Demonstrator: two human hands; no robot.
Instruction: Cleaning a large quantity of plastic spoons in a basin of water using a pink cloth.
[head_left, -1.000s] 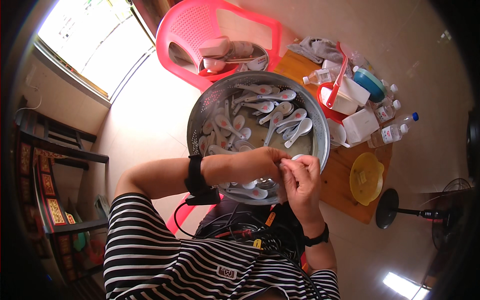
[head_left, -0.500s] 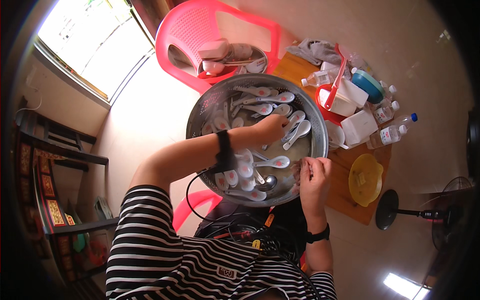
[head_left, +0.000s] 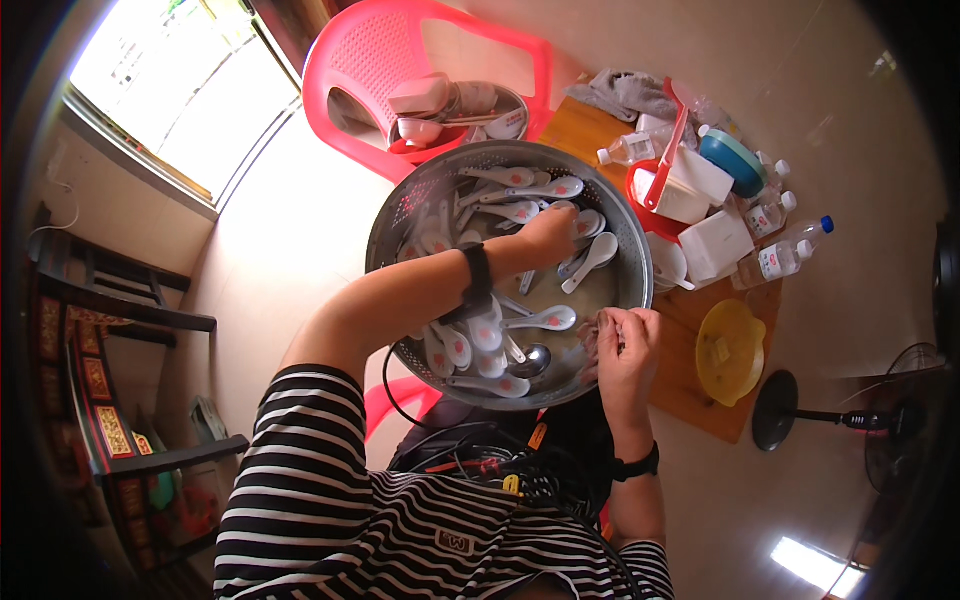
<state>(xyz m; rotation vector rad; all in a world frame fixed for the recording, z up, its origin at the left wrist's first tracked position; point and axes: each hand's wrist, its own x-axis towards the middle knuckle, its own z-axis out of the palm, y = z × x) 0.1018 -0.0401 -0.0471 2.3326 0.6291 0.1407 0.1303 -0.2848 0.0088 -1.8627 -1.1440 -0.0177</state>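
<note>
My left hand is down among the spoons at the far side of the basin, fingers curled together over one or two white ceramic soup spoons. I can't tell if they're actually clamped on a handle; the knuckles hide the contact. My right hand sits at the near right rim, fingers bunched shut on a small pinkish cloth.

Just under and around the left fingers: more of the same spoons, bowls up, handles crossing each other. Between the two hands lie another white spoon and a metal ladle. All of it sits in the big perforated steel basin.

Handling judgement: the spoons are light, rigid and glazed, so probably slick, more so if wet. They look brittle and would chip if knocked together or dropped on steel. The best hold is the handle near its neck, pinched thumb over forefinger, not the bowl edge. Lift straight up to clear crossed handles. The cloth is soft and limp, so it gives grip on the glaze.

Beyond the basin: a pink plastic chair on the far side holding dishes, and a wooden board to the right of my right hand with white tubs, water bottles and a yellow lid.
</note>
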